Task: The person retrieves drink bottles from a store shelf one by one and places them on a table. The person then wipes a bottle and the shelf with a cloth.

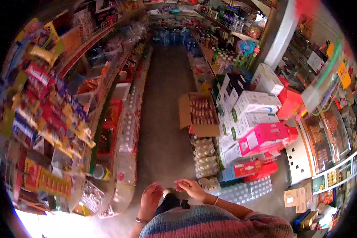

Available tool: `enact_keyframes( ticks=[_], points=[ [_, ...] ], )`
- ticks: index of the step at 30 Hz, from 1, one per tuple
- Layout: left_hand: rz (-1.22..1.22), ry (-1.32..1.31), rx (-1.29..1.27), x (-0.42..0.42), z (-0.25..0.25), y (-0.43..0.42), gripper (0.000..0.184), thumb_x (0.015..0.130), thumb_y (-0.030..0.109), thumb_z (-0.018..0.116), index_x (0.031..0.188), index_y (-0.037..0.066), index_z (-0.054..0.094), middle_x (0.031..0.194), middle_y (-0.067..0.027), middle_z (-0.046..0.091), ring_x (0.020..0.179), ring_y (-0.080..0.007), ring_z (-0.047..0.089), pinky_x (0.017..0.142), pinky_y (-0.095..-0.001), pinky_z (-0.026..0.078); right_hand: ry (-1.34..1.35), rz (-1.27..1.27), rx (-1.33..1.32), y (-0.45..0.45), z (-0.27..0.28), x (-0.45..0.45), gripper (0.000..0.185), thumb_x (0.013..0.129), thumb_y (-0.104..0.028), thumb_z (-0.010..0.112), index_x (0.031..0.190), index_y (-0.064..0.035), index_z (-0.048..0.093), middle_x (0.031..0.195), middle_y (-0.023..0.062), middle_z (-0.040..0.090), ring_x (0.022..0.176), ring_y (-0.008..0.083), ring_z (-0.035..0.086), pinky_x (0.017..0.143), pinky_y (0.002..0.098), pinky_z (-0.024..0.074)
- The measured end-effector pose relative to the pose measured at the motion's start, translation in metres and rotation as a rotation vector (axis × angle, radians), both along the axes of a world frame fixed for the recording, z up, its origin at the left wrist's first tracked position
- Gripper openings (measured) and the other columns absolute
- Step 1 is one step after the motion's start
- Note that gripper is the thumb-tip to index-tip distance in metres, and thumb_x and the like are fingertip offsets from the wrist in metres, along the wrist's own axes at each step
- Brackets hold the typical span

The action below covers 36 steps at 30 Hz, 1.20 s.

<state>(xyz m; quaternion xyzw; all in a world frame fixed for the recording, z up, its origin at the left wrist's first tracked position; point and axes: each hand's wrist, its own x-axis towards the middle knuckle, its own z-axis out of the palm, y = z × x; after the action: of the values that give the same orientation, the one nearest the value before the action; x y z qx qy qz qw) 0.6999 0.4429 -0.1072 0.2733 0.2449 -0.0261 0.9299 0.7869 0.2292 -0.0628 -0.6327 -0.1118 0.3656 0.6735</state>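
Observation:
My left hand [152, 194] is in front of my body, low in the view, with its fingers loosely bent and nothing seen in them. Just to the right, my right hand [191, 189] is held at about the same height, its fingers slightly curled and apart, also without a visible object. A small gap separates the two hands. Below them show dark trousers and part of a shoe [166, 192]. Nearest to my right hand are plastic-wrapped packs [209, 185] on the floor.
An aisle floor [158, 119] runs ahead to large blue water bottles [172, 36]. Low shelves [125, 154] and hanging snack packets [47, 103] line the left. On the right are an open carton [204, 113], stacked white boxes [254, 104], a pink box [263, 138] and shrink-wrapped bottles [246, 191].

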Motion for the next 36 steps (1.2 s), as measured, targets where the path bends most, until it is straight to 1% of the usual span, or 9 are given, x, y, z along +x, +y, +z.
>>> enact_keyframes(
  ticks=[7, 10, 15, 19, 22, 24, 26, 31, 36],
  points=[
    [-0.156, 0.029, 0.130, 0.168, 0.041, 0.060, 0.022, 0.089, 0.012, 0.051, 0.108, 0.002, 0.057, 0.089, -0.0084, 0.062, 0.083, -0.0195, 0.061, 0.073, -0.0309, 0.049, 0.031, -0.218, 0.189, 0.066, 0.000, 0.128, 0.024, 0.096, -0.017, 0.048, 0.112, -0.0006, 0.054, 0.095, 0.0079, 0.060, 0.080, 0.0164, 0.056, 0.073, 0.0300, 0.0471],
    [-0.147, 0.000, -0.050, 0.220, 0.018, 0.072, 0.023, 0.089, 0.010, 0.050, 0.110, 0.002, 0.056, 0.091, -0.0088, 0.062, 0.084, -0.0196, 0.061, 0.075, -0.0324, 0.049, 0.040, -0.138, 0.125, 0.073, -0.032, 0.176, 0.026, 0.095, -0.015, 0.049, 0.115, 0.0000, 0.054, 0.098, 0.0100, 0.064, 0.089, 0.0155, 0.061, 0.079, 0.0293, 0.0497],
    [-0.137, 0.014, 0.010, 0.322, 0.009, 0.107, 0.024, 0.089, 0.009, 0.052, 0.112, 0.001, 0.055, 0.095, -0.0089, 0.060, 0.088, -0.0209, 0.059, 0.079, -0.0346, 0.049, 0.069, -0.151, 0.028, 0.104, -0.047, 0.279, 0.026, 0.095, -0.015, 0.049, 0.115, 0.0000, 0.055, 0.099, 0.0096, 0.064, 0.086, 0.0151, 0.061, 0.077, 0.0293, 0.0500],
    [-0.032, 0.146, 0.108, 0.430, 0.040, 0.141, 0.025, 0.089, 0.010, 0.053, 0.112, 0.001, 0.055, 0.097, -0.0084, 0.059, 0.091, -0.0203, 0.058, 0.080, -0.0346, 0.048, 0.084, -0.244, 0.185, 0.144, -0.065, 0.399, 0.026, 0.094, -0.017, 0.049, 0.112, -0.0002, 0.057, 0.092, 0.0064, 0.063, 0.081, 0.0134, 0.059, 0.075, 0.0276, 0.0487],
    [-0.190, 0.018, 0.137, 0.500, 0.060, 0.168, 0.026, 0.089, 0.011, 0.053, 0.113, 0.002, 0.055, 0.097, -0.0089, 0.060, 0.089, -0.0201, 0.058, 0.080, -0.0340, 0.049, 0.154, -0.271, 0.074, 0.167, -0.009, 0.491, 0.024, 0.093, -0.015, 0.051, 0.111, -0.0002, 0.057, 0.092, 0.0053, 0.061, 0.082, 0.0126, 0.057, 0.075, 0.0272, 0.0475],
    [-0.231, -0.047, 0.437, 0.544, 0.031, 0.187, 0.026, 0.089, 0.012, 0.054, 0.114, 0.003, 0.055, 0.097, -0.0092, 0.061, 0.089, -0.0207, 0.059, 0.080, -0.0336, 0.049, 0.085, -0.315, 0.150, 0.179, -0.026, 0.536, 0.024, 0.093, -0.014, 0.052, 0.111, -0.0001, 0.057, 0.093, 0.0052, 0.061, 0.083, 0.0125, 0.057, 0.075, 0.0272, 0.0475],
    [-0.227, -0.049, 0.441, 0.586, 0.038, 0.186, 0.026, 0.089, 0.012, 0.054, 0.114, 0.003, 0.055, 0.097, -0.0093, 0.061, 0.089, -0.0210, 0.059, 0.079, -0.0334, 0.050, 0.042, -0.334, 0.174, 0.183, -0.024, 0.574, 0.024, 0.093, -0.014, 0.052, 0.112, -0.0001, 0.057, 0.094, 0.0053, 0.062, 0.083, 0.0126, 0.057, 0.075, 0.0271, 0.0477],
    [-0.216, 0.009, 0.014, 0.679, 0.009, 0.199, 0.027, 0.089, 0.014, 0.054, 0.114, 0.004, 0.055, 0.097, -0.0091, 0.062, 0.091, -0.0213, 0.060, 0.079, -0.0339, 0.051, 0.044, -0.320, 0.164, 0.185, -0.016, 0.651, 0.024, 0.093, -0.013, 0.051, 0.113, 0.0001, 0.056, 0.097, 0.0068, 0.063, 0.086, 0.0138, 0.059, 0.077, 0.0268, 0.0484],
    [-0.376, 0.118, 0.125, 0.791, -0.021, 0.230, 0.025, 0.089, 0.014, 0.054, 0.112, 0.004, 0.056, 0.097, -0.0085, 0.062, 0.091, -0.0211, 0.060, 0.079, -0.0335, 0.050, -0.039, -0.385, 0.060, 0.196, -0.022, 0.744, 0.024, 0.093, -0.012, 0.051, 0.112, 0.0008, 0.056, 0.102, 0.0079, 0.063, 0.090, 0.0153, 0.060, 0.079, 0.0285, 0.0499]
  ],
)
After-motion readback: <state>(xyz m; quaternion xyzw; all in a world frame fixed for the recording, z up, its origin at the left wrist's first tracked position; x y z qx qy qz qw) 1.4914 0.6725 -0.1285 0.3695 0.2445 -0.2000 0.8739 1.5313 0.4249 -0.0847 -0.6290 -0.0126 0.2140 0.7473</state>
